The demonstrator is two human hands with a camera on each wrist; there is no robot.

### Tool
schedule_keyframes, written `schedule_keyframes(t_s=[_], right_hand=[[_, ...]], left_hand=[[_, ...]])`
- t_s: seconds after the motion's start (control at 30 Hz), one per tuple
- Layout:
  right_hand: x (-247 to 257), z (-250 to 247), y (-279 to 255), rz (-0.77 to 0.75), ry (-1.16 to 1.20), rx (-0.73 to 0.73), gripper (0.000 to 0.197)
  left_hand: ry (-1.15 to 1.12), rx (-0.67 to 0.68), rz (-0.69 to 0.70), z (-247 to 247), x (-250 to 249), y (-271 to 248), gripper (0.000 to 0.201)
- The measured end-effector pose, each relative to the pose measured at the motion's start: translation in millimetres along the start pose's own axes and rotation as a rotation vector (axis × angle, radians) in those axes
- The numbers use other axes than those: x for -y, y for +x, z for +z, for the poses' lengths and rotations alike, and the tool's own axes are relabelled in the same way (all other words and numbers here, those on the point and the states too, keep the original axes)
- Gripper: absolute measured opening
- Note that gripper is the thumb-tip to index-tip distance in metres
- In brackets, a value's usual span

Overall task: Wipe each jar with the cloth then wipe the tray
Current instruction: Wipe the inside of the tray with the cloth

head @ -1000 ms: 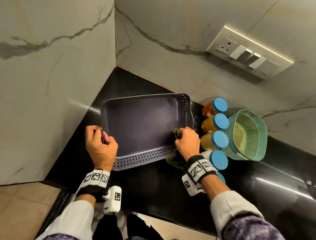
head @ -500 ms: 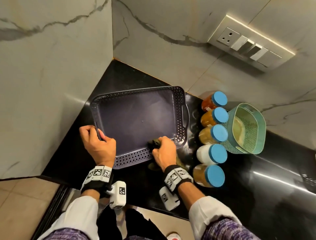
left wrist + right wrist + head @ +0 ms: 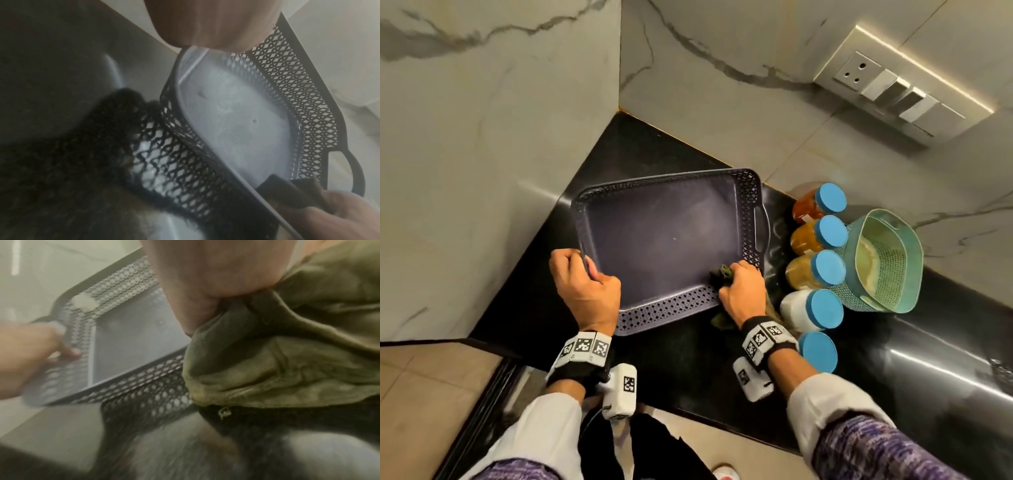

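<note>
A dark purple tray (image 3: 661,240) with lattice walls sits on the black counter. My left hand (image 3: 582,277) grips its left handle, and the tray (image 3: 236,123) fills the left wrist view. My right hand (image 3: 739,287) holds an olive-green cloth (image 3: 720,272) bunched against the tray's near right corner, over the rim. In the right wrist view the cloth (image 3: 277,361) hangs below my fingers (image 3: 216,272) beside the tray (image 3: 131,344). Several jars with blue lids (image 3: 825,267) stand in a row right of the tray.
A teal perforated basket (image 3: 883,263) stands right of the jars. Marble walls close the corner behind and to the left of the tray. A switch panel (image 3: 900,96) is on the back wall. The black counter (image 3: 928,359) runs to the right.
My right hand slid the cloth left along the tray's near edge, then back right to the near right corner. My left hand kept its grip on the handle.
</note>
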State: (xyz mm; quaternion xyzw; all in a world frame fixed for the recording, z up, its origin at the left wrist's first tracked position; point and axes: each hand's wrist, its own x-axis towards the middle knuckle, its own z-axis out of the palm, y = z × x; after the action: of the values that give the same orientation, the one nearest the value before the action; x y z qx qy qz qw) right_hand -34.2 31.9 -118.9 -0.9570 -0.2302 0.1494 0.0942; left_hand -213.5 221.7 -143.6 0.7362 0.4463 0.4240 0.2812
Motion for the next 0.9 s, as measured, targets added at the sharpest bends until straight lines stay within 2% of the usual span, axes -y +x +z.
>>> schedule_keyframes(t_s=[0.17,0.3,0.4,0.47,0.57,0.63,0.73,0.8,0.83,0.9], right_hand=[[36,28,-26,-0.068,0.175,0.036,0.018],[87,63,-59,-0.157,0.323,0.104,0.018],[120,81,-75,-0.224,0.342,0.186,0.015],[124,80,-75,-0.245,0.357,0.218,0.013],[113,66,-70,-0.383,0.242,0.259,0.017],[104,53,-65,-0.502,0.110,0.289,0.022],[94,34,-51,-0.647,-0.072,0.374,0.028],[86,17,-38,-0.701,-0.177,0.423,0.028],[81,9,-33,-0.728,-0.243,0.438,0.028],[73,-6,-26,-0.766,-0.375,0.464,0.028]], left_hand=[[-0.015,-0.046,0.001,5,-4,1,0.014],[0.007,-0.053,0.003,7,-6,-5,0.015],[0.009,-0.046,0.016,6,-6,-6,0.014],[0.011,-0.024,0.015,6,-3,-5,0.014],[-0.009,-0.005,-0.003,2,-6,-9,0.014],[-0.042,0.015,-0.064,-4,-16,-15,0.014],[-0.074,-0.028,-0.205,-16,-24,-5,0.040],[-0.026,-0.043,-0.233,-23,-25,16,0.054],[0.018,-0.002,-0.210,-25,-24,27,0.058],[0.083,0.161,-0.164,-20,-22,47,0.060]])
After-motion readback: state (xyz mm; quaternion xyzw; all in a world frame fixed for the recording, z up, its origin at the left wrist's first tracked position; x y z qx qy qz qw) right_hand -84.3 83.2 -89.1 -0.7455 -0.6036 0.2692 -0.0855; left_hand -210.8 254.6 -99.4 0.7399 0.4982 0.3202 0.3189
